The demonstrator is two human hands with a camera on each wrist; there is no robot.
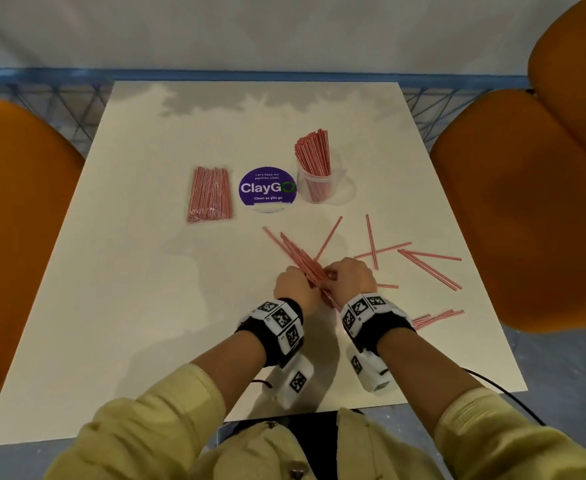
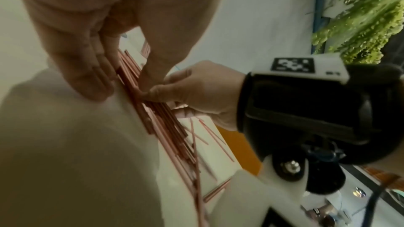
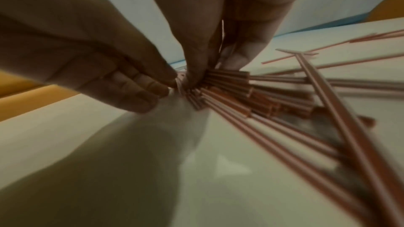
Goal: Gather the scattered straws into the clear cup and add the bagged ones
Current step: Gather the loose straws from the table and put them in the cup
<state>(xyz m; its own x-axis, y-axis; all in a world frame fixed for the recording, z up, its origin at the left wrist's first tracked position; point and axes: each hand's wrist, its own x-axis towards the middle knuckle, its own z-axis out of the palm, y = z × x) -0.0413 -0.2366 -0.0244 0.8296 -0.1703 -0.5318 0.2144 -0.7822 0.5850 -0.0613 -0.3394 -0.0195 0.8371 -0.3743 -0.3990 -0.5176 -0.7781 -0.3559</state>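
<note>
From the head camera, a smooth, pale rectangular table (image 1: 146,306) fills the middle of the frame. Just above centre stands the clear cup (image 1: 320,186), a thin see-through plastic tumbler packed with slim red-and-white striped straws that lean toward the upper right. Left of it lies a round purple sticker (image 1: 267,190), and further left a flat crinkled clear bag of straws (image 1: 210,194). Below centre, the left hand (image 1: 293,284) and right hand (image 1: 352,273) meet over a bundle of straws (image 1: 295,252) that fans toward the upper left; both hands grasp it with curled fingers. Loose straws (image 1: 430,268) lie crossed on the table at centre right, near the right hand. Rounded orange chairs (image 1: 527,209) flank the table.

In the left wrist view, the left hand (image 2: 122,28) fills the upper left, its fingertips pressing the bundle of straws (image 2: 161,118) against the table, while the right hand (image 2: 196,91) pinches it from the right.

In the right wrist view, blurred, the right hand (image 3: 229,23) at top centre pinches the bundle of straws (image 3: 240,96) at its near ends; the left hand (image 3: 98,61) touches it from the left.
</note>
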